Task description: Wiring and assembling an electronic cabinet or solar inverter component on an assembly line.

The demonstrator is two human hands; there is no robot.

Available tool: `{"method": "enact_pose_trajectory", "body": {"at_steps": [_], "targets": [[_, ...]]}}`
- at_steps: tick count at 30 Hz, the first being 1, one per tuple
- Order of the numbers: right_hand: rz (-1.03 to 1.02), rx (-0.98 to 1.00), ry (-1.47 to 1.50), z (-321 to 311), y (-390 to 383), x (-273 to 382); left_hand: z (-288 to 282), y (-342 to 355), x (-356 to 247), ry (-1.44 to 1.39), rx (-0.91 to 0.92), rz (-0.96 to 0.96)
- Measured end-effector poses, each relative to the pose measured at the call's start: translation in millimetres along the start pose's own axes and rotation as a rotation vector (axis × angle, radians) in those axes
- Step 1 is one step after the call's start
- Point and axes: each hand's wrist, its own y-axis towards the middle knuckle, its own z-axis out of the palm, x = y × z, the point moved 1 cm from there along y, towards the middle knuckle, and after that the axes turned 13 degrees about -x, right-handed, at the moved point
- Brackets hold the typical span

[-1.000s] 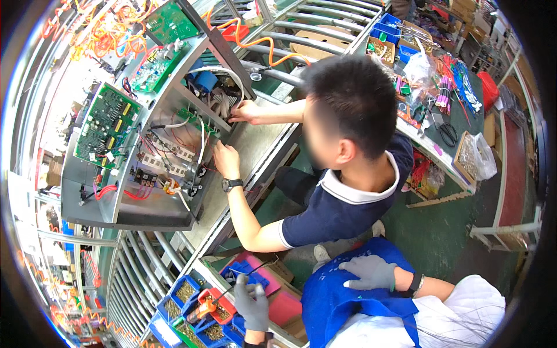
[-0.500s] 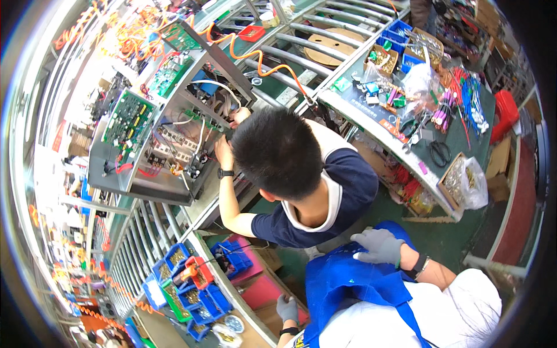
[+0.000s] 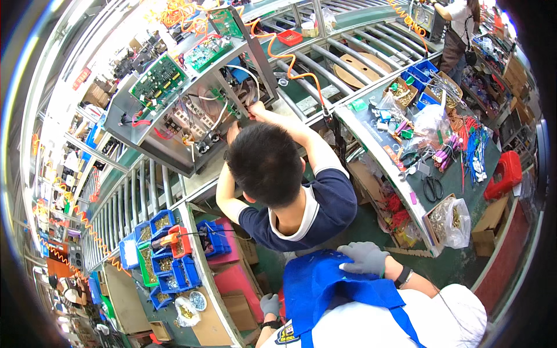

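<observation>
My right hand (image 3: 364, 258), in a grey glove, lies on the blue apron (image 3: 316, 284) over my lap, its fingers stretched out and holding nothing. Lower and to the left, my left hand (image 3: 270, 304), also gloved in grey, hangs beside the apron near a red edge (image 3: 282, 306). It looks small and rounded, and its fingertips are hidden. In front of me a co-worker (image 3: 270, 162) in a dark blue shirt bends over an open metal cabinet (image 3: 191, 116). Both of that person's bare hands (image 3: 255, 109) reach to its near side, among wires; what they grip is hidden.
Green circuit boards (image 3: 158, 82) sit on the cabinet, which rests on a roller conveyor (image 3: 148, 185). Blue bins (image 3: 185, 272) of small hardware stand at left. The right-hand bench (image 3: 380, 130) bears wire bundles (image 3: 477, 151), scissors (image 3: 433, 188) and a red stool-like piece (image 3: 503, 174) beside it.
The whole view has turned, so the cabinet and right bench sit further right and lower. The co-worker's head and arms have shifted slightly. My right hand stays on the apron.
</observation>
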Motion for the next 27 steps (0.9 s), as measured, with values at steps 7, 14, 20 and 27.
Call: {"method": "enact_pose_trajectory", "body": {"at_steps": [7, 14, 20, 27], "targets": [[-0.013, -0.033, 0.05, 7, -2, -7, -12, -27, -22, 0.187, 0.001, 0.061], [0.038, -0.021, 0.088, 8, -8, -22, -44, -103, -62, 0.492, -0.077, 0.038], [0.111, -0.021, 0.124, -5, -9, -30, -65, -50, -9, 0.582, -0.071, 0.162], [0.154, -0.024, 0.128, -7, -18, -41, -38, -34, -26, 0.382, -0.066, -0.082]]}}
